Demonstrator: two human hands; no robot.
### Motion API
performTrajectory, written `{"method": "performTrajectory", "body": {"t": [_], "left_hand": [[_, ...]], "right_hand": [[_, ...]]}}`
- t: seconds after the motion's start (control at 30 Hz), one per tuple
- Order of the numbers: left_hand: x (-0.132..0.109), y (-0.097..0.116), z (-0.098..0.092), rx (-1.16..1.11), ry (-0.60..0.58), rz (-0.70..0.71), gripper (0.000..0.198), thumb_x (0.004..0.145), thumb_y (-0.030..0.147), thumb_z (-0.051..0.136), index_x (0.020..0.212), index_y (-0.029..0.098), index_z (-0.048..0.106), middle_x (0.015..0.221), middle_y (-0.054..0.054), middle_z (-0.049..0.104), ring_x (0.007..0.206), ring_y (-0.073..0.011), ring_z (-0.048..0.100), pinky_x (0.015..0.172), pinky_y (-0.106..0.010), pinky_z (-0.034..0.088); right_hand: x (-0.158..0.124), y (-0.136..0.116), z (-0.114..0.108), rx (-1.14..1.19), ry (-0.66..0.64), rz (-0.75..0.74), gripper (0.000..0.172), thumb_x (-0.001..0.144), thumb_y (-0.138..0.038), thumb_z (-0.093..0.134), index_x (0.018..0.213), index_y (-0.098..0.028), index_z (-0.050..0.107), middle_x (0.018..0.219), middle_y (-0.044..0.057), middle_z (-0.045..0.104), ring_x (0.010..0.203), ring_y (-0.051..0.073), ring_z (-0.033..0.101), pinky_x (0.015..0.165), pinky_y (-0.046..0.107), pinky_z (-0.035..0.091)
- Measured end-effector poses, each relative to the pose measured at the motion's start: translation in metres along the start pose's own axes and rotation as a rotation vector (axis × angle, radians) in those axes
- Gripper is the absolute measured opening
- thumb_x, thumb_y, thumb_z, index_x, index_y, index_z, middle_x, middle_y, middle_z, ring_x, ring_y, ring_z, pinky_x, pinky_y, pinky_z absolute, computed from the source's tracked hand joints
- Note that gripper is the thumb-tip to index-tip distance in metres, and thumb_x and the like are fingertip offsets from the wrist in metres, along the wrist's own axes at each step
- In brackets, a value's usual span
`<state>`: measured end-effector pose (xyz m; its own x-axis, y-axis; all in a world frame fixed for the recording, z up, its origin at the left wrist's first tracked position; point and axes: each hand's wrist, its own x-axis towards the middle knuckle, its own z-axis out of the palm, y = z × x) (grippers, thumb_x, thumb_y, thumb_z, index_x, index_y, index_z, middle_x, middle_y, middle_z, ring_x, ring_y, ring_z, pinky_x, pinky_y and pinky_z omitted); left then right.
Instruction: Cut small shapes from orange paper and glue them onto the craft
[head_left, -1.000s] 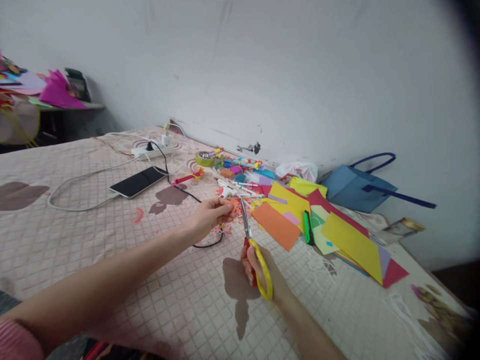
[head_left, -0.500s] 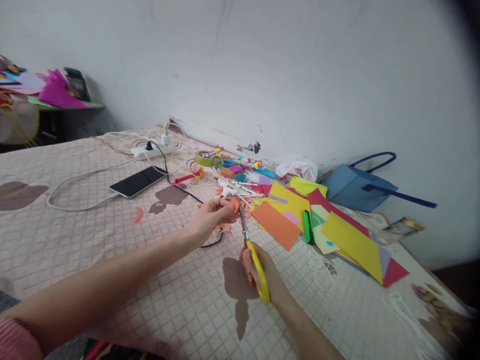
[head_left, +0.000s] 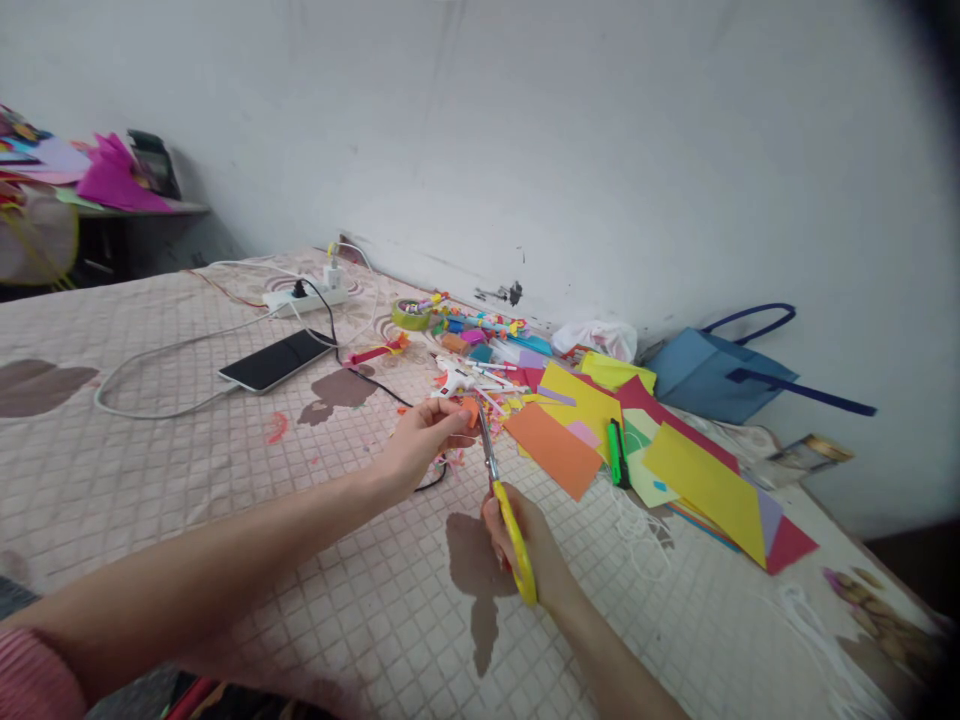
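Observation:
Between the thumb and fingers of my left hand [head_left: 420, 437] is a small orange piece of paper [head_left: 470, 410]. My right hand [head_left: 529, 540] is wrapped round the handles of a pair of scissors [head_left: 512, 530], yellow and red with metal blades. The blades point up and away from me, and their tips are at the right edge of the orange paper. Whether the blades are parted is too small to tell. Just beyond my left hand lies a white glue gun [head_left: 454, 378], with tiny paper scraps scattered below it.
Right of the scissors lie an orange sheet [head_left: 555, 450], a green utility knife [head_left: 617, 453], yellow sheets [head_left: 709, 485] and white string [head_left: 637, 530]. A blue bag [head_left: 716, 375] leans by the wall. On the left are a phone [head_left: 277, 360] with its cable and a power strip [head_left: 307, 298].
My left hand has shifted very slightly to the right with the orange paper. The scissors' handles look a little closer together. Everything else stays in place.

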<state>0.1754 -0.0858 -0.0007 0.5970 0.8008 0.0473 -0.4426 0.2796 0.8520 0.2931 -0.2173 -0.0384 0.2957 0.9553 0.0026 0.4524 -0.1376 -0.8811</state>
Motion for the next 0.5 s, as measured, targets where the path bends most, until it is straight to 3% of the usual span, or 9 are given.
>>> {"method": "performTrajectory", "body": {"t": [0.5], "left_hand": [[0.0004,-0.0015,0.0006,-0.019,0.015,-0.011,0.025,0.066,0.03,0.074,0.07,0.014,0.055,0.073,-0.002,0.064,0.07,-0.0132,0.063,0.066,-0.025,0.048]], "right_hand": [[0.0004,-0.0067,0.0002,0.03,0.023,0.021,0.038,0.079,-0.058,0.046,0.067,-0.023,0.041,0.041,-0.008,0.036,0.036,0.009,0.033,0.035,0.021,0.026]]}}
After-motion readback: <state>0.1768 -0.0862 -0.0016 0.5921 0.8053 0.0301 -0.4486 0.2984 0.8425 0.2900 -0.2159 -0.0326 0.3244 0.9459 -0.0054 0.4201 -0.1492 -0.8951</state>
